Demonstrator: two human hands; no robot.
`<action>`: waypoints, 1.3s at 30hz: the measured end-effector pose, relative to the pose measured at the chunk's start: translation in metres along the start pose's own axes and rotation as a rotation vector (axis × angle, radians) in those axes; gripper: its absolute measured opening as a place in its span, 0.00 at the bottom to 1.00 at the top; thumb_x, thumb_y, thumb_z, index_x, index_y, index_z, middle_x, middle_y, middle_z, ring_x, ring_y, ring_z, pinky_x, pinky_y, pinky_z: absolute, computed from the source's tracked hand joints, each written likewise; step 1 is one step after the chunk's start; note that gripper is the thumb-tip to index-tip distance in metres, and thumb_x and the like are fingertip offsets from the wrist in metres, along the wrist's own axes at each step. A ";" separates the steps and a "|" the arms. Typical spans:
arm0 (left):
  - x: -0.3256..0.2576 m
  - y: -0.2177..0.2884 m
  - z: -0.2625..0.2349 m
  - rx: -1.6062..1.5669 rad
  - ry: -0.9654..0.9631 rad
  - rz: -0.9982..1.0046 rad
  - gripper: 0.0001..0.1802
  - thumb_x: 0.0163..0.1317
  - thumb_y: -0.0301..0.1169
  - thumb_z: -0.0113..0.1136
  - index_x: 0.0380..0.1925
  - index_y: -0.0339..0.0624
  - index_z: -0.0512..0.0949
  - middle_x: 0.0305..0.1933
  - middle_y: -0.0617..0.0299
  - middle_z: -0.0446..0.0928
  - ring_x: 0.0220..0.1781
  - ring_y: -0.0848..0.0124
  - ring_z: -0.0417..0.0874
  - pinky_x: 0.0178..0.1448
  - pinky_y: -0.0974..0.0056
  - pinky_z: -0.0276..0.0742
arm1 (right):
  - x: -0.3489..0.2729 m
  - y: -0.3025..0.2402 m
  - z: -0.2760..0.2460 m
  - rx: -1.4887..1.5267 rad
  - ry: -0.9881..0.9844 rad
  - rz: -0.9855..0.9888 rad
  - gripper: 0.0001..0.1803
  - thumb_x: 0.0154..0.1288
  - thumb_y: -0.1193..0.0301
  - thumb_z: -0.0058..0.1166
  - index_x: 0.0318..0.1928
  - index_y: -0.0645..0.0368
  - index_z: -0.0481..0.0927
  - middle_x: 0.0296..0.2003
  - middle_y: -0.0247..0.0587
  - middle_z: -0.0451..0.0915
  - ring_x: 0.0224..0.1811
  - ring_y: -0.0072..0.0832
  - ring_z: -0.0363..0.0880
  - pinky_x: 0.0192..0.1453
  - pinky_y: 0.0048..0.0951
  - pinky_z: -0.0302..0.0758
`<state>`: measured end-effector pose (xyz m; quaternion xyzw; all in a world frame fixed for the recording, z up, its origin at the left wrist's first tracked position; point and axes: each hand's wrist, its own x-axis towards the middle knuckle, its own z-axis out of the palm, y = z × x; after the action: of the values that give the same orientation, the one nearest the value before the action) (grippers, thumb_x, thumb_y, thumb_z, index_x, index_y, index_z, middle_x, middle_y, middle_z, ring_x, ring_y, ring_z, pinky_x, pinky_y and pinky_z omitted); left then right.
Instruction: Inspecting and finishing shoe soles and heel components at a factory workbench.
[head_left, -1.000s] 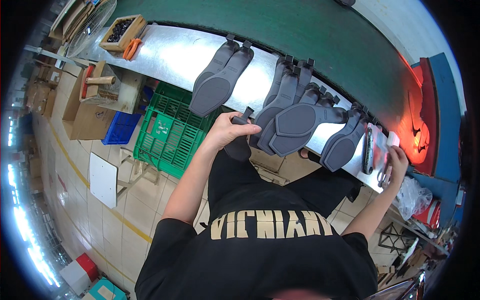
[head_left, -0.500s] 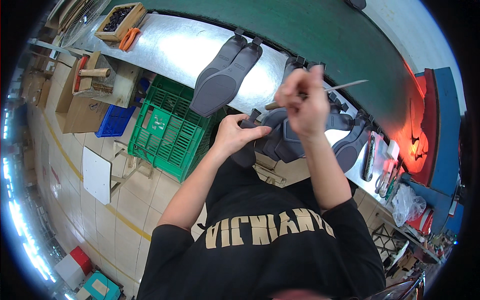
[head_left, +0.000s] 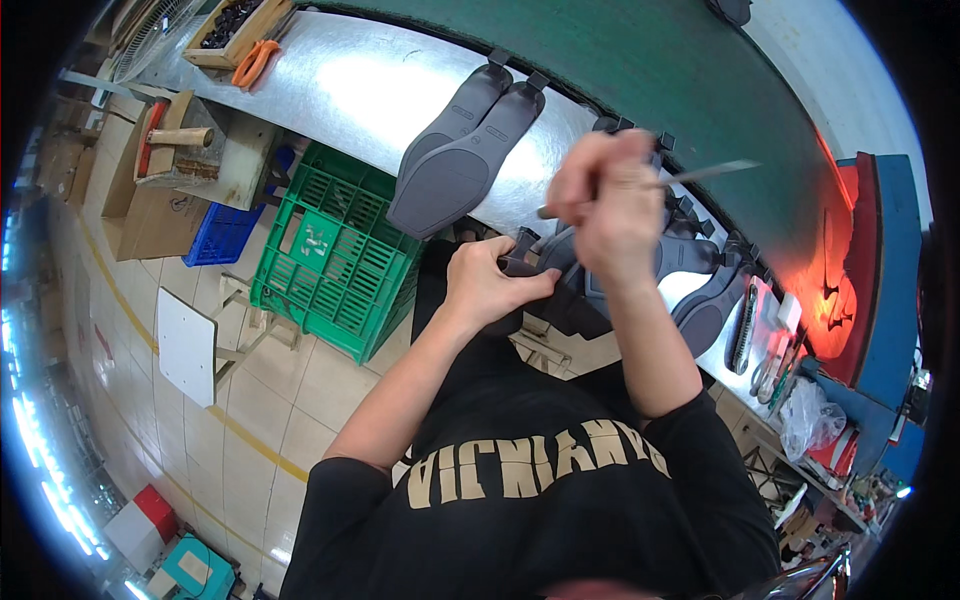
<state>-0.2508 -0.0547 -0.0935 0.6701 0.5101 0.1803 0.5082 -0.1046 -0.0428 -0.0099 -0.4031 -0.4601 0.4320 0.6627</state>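
My left hand (head_left: pixel 487 283) is closed around the heel end of a dark grey shoe sole (head_left: pixel 518 265), thumb stretched across it; the rest of that sole is mostly hidden. Above and to the right, my right hand (head_left: pixel 615 205), blurred, grips a slim tool with a long, thin pale blade (head_left: pixel 715 172) pointing right. Its short handle end sticks out on the left side of the fist. More dark grey heeled soles (head_left: pixel 700 320) lie behind and beside the right forearm. A separate pair of soles (head_left: pixel 460 160) rests on the metal bench, left of the hands.
The metal bench (head_left: pixel 340 75) runs along a green belt (head_left: pixel 640 60). At its left are orange-handled scissors (head_left: pixel 256 63) and a wooden box (head_left: pixel 235 35) of small dark parts. A green crate (head_left: pixel 335 255) stands below. A brush (head_left: pixel 744 328) lies right, near a red-glowing opening (head_left: pixel 835 285).
The view has shifted slightly, so the bench soles appear further right. My left hand and its sole sit a little further right; the right hand still holds the tool, its blade now more blurred.
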 end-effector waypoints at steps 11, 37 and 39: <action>-0.001 0.005 -0.003 -0.082 0.008 0.019 0.24 0.40 0.49 0.76 0.17 0.38 0.81 0.15 0.58 0.77 0.18 0.67 0.79 0.28 0.63 0.74 | 0.000 -0.026 -0.004 0.027 -0.056 -0.079 0.34 0.82 0.51 0.32 0.23 0.61 0.74 0.18 0.29 0.70 0.19 0.14 0.61 0.22 0.21 0.54; 0.002 -0.011 -0.006 -0.471 -0.168 0.012 0.15 0.53 0.37 0.75 0.22 0.38 0.82 0.22 0.69 0.79 0.25 0.83 0.75 0.32 0.74 0.68 | -0.016 -0.069 -0.016 -0.214 0.188 -0.117 0.31 0.80 0.50 0.38 0.26 0.59 0.77 0.18 0.26 0.69 0.19 0.12 0.62 0.22 0.19 0.58; -0.005 -0.006 -0.018 -0.476 -0.173 -0.013 0.14 0.53 0.37 0.76 0.26 0.38 0.82 0.23 0.69 0.79 0.26 0.82 0.75 0.32 0.73 0.69 | -0.027 -0.102 -0.057 -0.508 0.347 -0.251 0.16 0.78 0.60 0.48 0.37 0.58 0.81 0.23 0.23 0.68 0.22 0.10 0.61 0.26 0.16 0.57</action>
<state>-0.2698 -0.0507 -0.0898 0.5413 0.4120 0.2339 0.6946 -0.0352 -0.1067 0.0642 -0.5631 -0.4796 0.1434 0.6576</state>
